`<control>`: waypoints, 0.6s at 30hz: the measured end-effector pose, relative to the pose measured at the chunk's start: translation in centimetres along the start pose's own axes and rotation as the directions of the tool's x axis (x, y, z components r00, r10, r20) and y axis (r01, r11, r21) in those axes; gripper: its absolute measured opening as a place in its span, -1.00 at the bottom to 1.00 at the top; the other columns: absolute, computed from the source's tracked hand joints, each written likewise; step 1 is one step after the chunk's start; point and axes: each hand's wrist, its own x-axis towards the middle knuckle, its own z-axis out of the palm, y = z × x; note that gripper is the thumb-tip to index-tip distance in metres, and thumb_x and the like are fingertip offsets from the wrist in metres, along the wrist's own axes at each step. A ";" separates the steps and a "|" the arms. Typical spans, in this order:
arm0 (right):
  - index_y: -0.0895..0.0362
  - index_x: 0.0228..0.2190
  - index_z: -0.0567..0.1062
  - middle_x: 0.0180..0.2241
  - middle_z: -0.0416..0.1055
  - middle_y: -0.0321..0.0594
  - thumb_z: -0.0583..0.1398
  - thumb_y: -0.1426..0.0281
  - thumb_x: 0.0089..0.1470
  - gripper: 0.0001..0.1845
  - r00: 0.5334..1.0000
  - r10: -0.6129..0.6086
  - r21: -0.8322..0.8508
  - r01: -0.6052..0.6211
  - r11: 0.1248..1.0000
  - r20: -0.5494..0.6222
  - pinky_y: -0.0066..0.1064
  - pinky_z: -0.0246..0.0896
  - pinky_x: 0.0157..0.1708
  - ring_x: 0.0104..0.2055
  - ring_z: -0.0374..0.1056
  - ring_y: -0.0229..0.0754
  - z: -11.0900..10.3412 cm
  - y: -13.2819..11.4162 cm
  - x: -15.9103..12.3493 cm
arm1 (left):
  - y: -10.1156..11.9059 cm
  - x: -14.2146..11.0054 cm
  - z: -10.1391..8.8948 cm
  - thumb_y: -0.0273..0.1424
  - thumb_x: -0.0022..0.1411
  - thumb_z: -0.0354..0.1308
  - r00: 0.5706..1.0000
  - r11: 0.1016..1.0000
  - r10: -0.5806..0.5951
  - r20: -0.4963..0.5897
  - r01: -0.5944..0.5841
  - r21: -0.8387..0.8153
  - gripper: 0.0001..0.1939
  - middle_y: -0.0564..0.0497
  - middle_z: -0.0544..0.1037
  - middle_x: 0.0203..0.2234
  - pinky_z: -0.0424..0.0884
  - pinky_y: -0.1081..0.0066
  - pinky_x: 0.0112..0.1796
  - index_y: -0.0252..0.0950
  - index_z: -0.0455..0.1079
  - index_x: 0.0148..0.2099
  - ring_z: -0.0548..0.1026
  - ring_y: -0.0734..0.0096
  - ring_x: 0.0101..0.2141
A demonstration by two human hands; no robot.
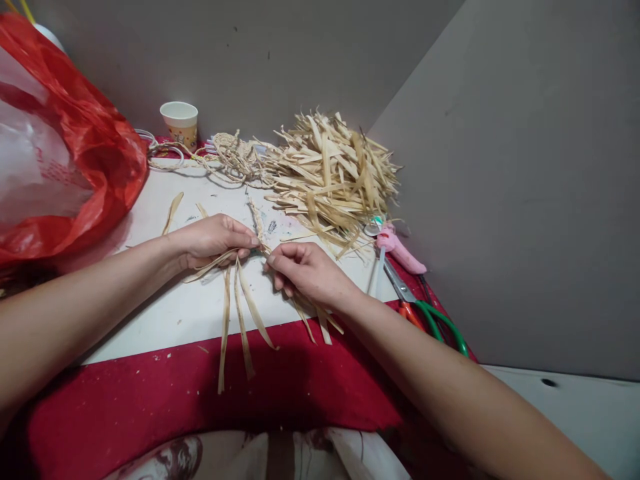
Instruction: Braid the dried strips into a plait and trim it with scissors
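My left hand (213, 239) pinches a bundle of pale dried leaf strips (240, 313) at the point where they meet, fingers closed on them. My right hand (305, 270) is closed on the same bundle just to the right, with more strips trailing under its palm. A short plaited length (258, 223) runs away from the pinch toward the back. The loose strip ends hang over the white board (165, 313) and the red cloth (150, 400).
A heap of dried strips (330, 173) lies at the back right, beside coiled plaited cord (230, 159) and a paper cup (180, 124). A red plastic bag (60, 147) fills the left. A pink glue gun (397, 248) and green-handled scissors (425, 313) lie right. Grey walls close in.
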 end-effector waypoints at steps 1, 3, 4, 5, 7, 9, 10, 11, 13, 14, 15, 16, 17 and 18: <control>0.20 -0.51 0.41 -0.72 0.31 -0.39 0.11 0.39 0.05 -0.83 1.000 0.001 -0.004 -0.001 1.000 0.000 -0.62 -0.01 -0.74 -0.75 0.09 -0.45 0.0 -0.1 0.0 | -0.1 0.1 -0.1 -0.46 0.09 0.25 1.000 1.000 0.002 0.007 -0.002 0.001 -0.83 0.12 0.31 -0.77 0.05 0.64 -0.76 -0.41 0.42 -0.51 0.17 0.71 -0.80; 0.20 -0.53 0.41 -0.72 0.30 -0.38 0.10 0.41 0.05 -0.83 1.000 0.009 -0.019 -0.009 1.000 -0.007 -0.62 -0.01 -0.74 -0.75 0.09 -0.44 0.0 -0.3 -0.1 | -0.2 0.1 -0.1 -0.45 0.09 0.25 1.000 1.000 0.008 0.014 -0.008 -0.003 -0.82 0.12 0.31 -0.77 0.04 0.64 -0.76 -0.40 0.41 -0.52 0.17 0.71 -0.80; 0.20 -0.53 0.40 -0.72 0.30 -0.38 0.10 0.42 0.05 -0.82 1.000 0.012 -0.030 -0.012 0.999 -0.009 -0.61 -0.01 -0.73 -0.75 0.09 -0.44 0.0 -0.4 -0.1 | -0.2 0.1 -0.1 -0.45 0.08 0.26 1.000 1.000 0.008 0.015 -0.008 -0.005 -0.82 0.12 0.31 -0.77 0.04 0.64 -0.76 -0.40 0.40 -0.52 0.17 0.71 -0.80; 0.20 -0.54 0.40 -0.72 0.30 -0.38 0.10 0.42 0.05 -0.82 1.000 0.014 -0.042 -0.014 0.999 -0.009 -0.61 0.00 -0.73 -0.75 0.09 -0.44 0.0 -0.4 -0.1 | -0.2 0.1 -0.1 -0.45 0.08 0.26 1.000 1.000 0.008 0.013 -0.008 -0.004 -0.81 0.12 0.31 -0.77 0.04 0.64 -0.76 -0.40 0.40 -0.53 0.17 0.71 -0.80; 0.20 -0.55 0.40 -0.72 0.29 -0.38 0.10 0.42 0.05 -0.81 1.000 0.008 -0.059 -0.009 0.998 -0.014 -0.61 0.00 -0.73 -0.75 0.09 -0.44 -0.1 -0.5 0.0 | -0.1 0.0 0.0 -0.46 0.08 0.25 1.000 1.000 0.008 0.009 -0.008 0.001 -0.81 0.12 0.31 -0.78 0.05 0.64 -0.76 -0.40 0.40 -0.54 0.17 0.71 -0.80; 0.20 -0.53 0.42 -0.72 0.29 -0.39 0.10 0.40 0.04 -0.82 1.000 -0.016 -0.067 0.014 0.998 -0.022 -0.61 -0.01 -0.73 -0.75 0.09 -0.44 -0.2 -0.4 0.1 | -0.1 0.0 0.1 -0.47 0.08 0.25 1.000 1.000 0.004 0.005 -0.004 0.007 -0.82 0.12 0.31 -0.78 0.05 0.64 -0.76 -0.40 0.41 -0.53 0.17 0.71 -0.80; 0.20 -0.52 0.42 -0.72 0.29 -0.39 0.11 0.40 0.04 -0.82 0.999 -0.029 -0.073 0.027 0.997 -0.030 -0.60 -0.01 -0.73 -0.75 0.09 -0.44 -0.2 -0.3 0.1 | 0.0 0.0 0.1 -0.47 0.08 0.25 1.000 1.000 0.002 0.002 -0.002 0.009 -0.83 0.12 0.31 -0.78 0.06 0.63 -0.76 -0.40 0.41 -0.52 0.17 0.71 -0.80; 0.20 -0.52 0.42 -0.72 0.29 -0.39 0.11 0.39 0.03 -0.83 0.998 -0.041 -0.082 0.037 0.996 -0.040 -0.60 -0.02 -0.74 -0.75 0.09 -0.44 -0.2 -0.2 0.2 | 0.0 0.0 0.1 -0.47 0.08 0.26 1.000 1.000 0.000 -0.002 0.000 0.009 -0.84 0.12 0.32 -0.77 0.06 0.63 -0.76 -0.39 0.42 -0.51 0.17 0.70 -0.81; 0.19 -0.52 0.42 -0.72 0.28 -0.40 0.11 0.39 0.03 -0.83 0.997 -0.056 -0.099 0.050 0.994 -0.055 -0.60 -0.02 -0.74 -0.75 0.09 -0.43 -0.3 -0.1 0.2 | 0.0 0.0 0.1 -0.47 0.08 0.25 1.000 1.000 -0.003 -0.010 0.003 0.012 -0.85 0.12 0.32 -0.77 0.06 0.63 -0.76 -0.39 0.43 -0.50 0.17 0.70 -0.80; 0.19 -0.52 0.42 -0.72 0.28 -0.40 0.11 0.39 0.03 -0.83 0.996 -0.060 -0.105 0.053 0.993 -0.065 -0.59 -0.02 -0.74 -0.75 0.09 -0.43 -0.3 0.0 0.3 | 0.0 0.0 0.1 -0.47 0.09 0.25 1.000 1.000 -0.004 -0.013 0.004 0.016 -0.85 0.12 0.33 -0.77 0.06 0.63 -0.76 -0.39 0.43 -0.50 0.17 0.71 -0.80; 0.19 -0.52 0.42 -0.72 0.28 -0.40 0.10 0.39 0.04 -0.82 0.995 -0.064 -0.108 0.055 0.993 -0.074 -0.59 -0.02 -0.74 -0.75 0.09 -0.43 -0.2 0.0 0.3 | 0.0 0.0 0.1 -0.48 0.11 0.23 1.000 1.000 -0.006 -0.016 0.006 0.023 -0.85 0.12 0.33 -0.77 0.06 0.64 -0.76 -0.39 0.43 -0.50 0.17 0.71 -0.80; 0.19 -0.52 0.42 -0.72 0.28 -0.40 0.09 0.39 0.04 -0.82 0.995 -0.066 -0.109 0.057 0.992 -0.080 -0.59 -0.02 -0.73 -0.75 0.09 -0.42 -0.2 0.0 0.3 | 0.0 0.0 0.2 -0.48 0.12 0.22 1.000 1.000 -0.009 -0.020 0.009 0.029 -0.84 0.12 0.33 -0.77 0.06 0.64 -0.76 -0.39 0.43 -0.50 0.18 0.71 -0.80; 0.19 -0.52 0.41 -0.72 0.28 -0.40 0.09 0.39 0.05 -0.82 0.994 -0.067 -0.111 0.057 0.992 -0.083 -0.58 -0.02 -0.73 -0.75 0.09 -0.42 -0.2 -0.1 0.3 | 0.1 0.0 0.2 -0.49 0.12 0.21 1.000 0.999 -0.013 -0.023 0.013 0.036 -0.84 0.11 0.33 -0.77 0.06 0.63 -0.75 -0.39 0.43 -0.50 0.18 0.71 -0.80; 0.19 -0.52 0.41 -0.72 0.28 -0.40 0.09 0.40 0.05 -0.81 0.994 -0.064 -0.114 0.054 0.992 -0.084 -0.58 -0.02 -0.73 -0.75 0.09 -0.42 -0.1 -0.1 0.3 | 0.1 -0.1 0.2 -0.49 0.12 0.21 1.000 0.999 -0.015 -0.026 0.016 0.040 -0.84 0.11 0.33 -0.77 0.06 0.63 -0.75 -0.39 0.44 -0.50 0.17 0.70 -0.80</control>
